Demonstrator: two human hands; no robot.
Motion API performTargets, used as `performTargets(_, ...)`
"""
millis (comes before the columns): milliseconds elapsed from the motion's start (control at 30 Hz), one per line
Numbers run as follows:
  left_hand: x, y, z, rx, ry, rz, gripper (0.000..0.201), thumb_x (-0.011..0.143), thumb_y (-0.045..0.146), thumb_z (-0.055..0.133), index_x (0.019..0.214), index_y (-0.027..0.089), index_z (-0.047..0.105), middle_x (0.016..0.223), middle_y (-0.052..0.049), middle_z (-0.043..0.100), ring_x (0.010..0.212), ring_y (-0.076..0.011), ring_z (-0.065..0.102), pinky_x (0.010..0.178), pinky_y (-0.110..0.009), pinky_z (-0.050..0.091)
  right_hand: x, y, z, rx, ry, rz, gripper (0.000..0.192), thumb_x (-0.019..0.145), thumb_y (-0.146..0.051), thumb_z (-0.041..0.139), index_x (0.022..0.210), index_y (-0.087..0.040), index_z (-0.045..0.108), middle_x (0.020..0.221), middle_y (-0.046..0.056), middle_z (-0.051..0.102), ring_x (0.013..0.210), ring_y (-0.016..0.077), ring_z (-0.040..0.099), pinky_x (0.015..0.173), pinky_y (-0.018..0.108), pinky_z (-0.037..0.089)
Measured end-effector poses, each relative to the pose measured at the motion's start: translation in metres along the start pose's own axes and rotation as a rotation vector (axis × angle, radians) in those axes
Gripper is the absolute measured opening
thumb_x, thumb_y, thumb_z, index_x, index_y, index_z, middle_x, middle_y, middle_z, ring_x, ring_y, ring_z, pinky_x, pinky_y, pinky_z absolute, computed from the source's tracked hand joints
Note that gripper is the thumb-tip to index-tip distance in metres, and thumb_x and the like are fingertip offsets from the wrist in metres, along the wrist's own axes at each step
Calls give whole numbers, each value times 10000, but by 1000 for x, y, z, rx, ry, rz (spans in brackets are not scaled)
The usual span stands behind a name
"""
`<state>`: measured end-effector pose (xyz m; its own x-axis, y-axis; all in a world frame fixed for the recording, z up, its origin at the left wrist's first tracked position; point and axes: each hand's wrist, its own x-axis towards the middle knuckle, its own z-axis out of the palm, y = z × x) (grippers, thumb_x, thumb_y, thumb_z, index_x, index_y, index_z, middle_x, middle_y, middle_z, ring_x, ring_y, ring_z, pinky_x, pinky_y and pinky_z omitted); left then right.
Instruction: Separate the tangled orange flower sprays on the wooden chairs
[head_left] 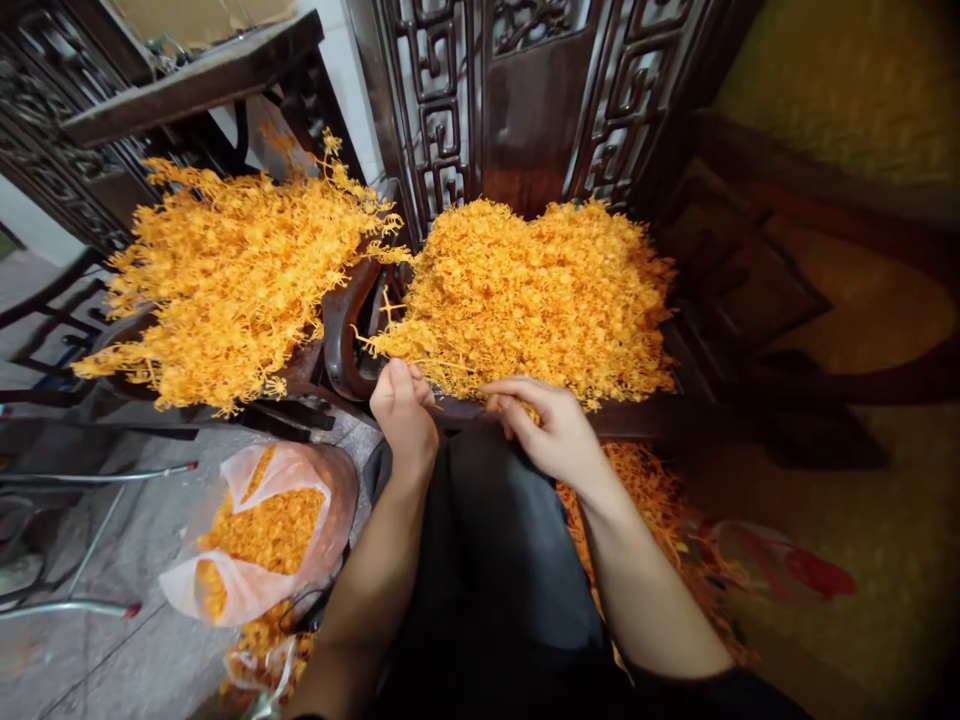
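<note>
My left hand (405, 410) is closed, thumb over curled fingers, on an orange plastic sprig (409, 340) whose branched end sticks up past the thumb. Just to the right, my right hand (544, 425) has its thumb and fingertips pinched together; whatever lies between them is too small to make out. Both hands hover over my lap, at the front edge of a large heap of orange branched plastic pieces (540, 300). A second loose heap of orange sprigs (232, 280) lies farther left, beyond a curved wooden armrest (346, 335).
An open translucent bag (341, 490) of orange pieces stands on the floor at left, near metal tubes (97, 475). More orange pieces (645, 490) lie below at right, with a red object (817, 572) nearby. Carved dark wooden panels (536, 120) rise behind the heaps.
</note>
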<state>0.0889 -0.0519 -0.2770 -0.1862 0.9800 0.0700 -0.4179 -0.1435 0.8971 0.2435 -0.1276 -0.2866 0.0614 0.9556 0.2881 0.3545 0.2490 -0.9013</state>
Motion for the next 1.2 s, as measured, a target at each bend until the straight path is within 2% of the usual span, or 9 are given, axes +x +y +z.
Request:
performTargets(100,-8,-1,6,24,-47,-20,481,877,598,680,717,180,501,502,98,289,429,-45,238,434,-188,218,19,-9,19,-6,-34,-102,208,1010,-345,545,1073,-205,685,924,59,651,837,193,619,780,335,498)
performTargets(233,-11,3,9,-61,-21,-3,524,846,612,716,684,187,455,492,103,268,423,-42,221,427,-196,212,29,-14,30,-23,-28,-197,294,1016,-332,548,759,-195,598,754,18,551,734,162,540,702,308,421)
performTargets(500,-13,5,15,-222,-49,-143,516,890,583,693,686,193,424,479,116,201,404,-42,159,410,-201,182,9,-23,-1,-65,-160,-143,320,1027,-299,501,732,-198,575,758,16,534,724,151,535,674,304,406)
performTargets(633,3,11,10,-319,-7,-49,486,903,550,696,711,196,426,490,112,214,409,-47,162,402,-204,164,-9,3,-16,-182,-94,-70,290,965,-252,510,688,-203,585,722,19,586,678,162,574,651,308,440)
performTargets(733,5,10,5,-304,-124,-36,505,841,559,759,693,190,447,466,116,220,396,-37,181,411,-192,199,-12,30,-33,-222,-12,46,193,918,-250,523,862,-203,701,800,34,699,665,181,638,725,349,520)
performTargets(833,-4,3,3,-225,-237,-89,554,750,576,823,648,190,439,436,119,232,385,-29,242,449,-189,287,15,43,-50,-266,145,112,252,924,-295,511,958,-183,735,783,45,735,643,196,656,761,368,548)
performTargets(933,-12,-3,3,-173,-234,-134,643,601,554,901,617,196,367,433,120,275,387,-23,285,463,-182,310,70,46,-64,-467,353,83,342,956,-398,510,1022,-155,741,936,118,759,852,260,701,872,424,539)
performTargets(1100,-11,-8,-2,-78,-202,-177,637,512,514,906,611,188,368,483,100,371,406,-17,330,464,-170,287,138,42,-83,-787,152,44,744,782,-502,779,1397,-129,589,1471,272,487,1387,478,432,1125,679,322)
performTargets(1200,-4,-11,-10,37,-296,-177,558,669,575,813,589,180,427,480,70,392,421,-36,336,467,-190,261,124,9,-81,-700,289,-137,521,905,-453,652,1339,-166,623,1466,221,502,1390,426,439,1130,640,342)
